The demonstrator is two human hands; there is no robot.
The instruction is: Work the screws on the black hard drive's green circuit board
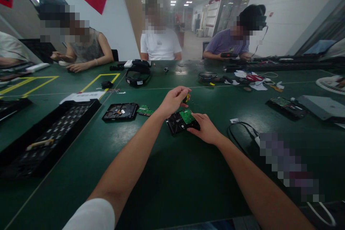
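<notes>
On my feed, my left hand (176,100) has its fingers wrapped round a tool (186,98) just above the drive (177,124) on the table (167,172); my right hand (207,128) holds the drive's right end.

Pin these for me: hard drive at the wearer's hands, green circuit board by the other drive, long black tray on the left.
Hard drive (178,122): head view, dark casing near the middle.
Green circuit board (145,110): head view, upper face.
Long black tray (74,132): head view, right-hand wall.
</notes>
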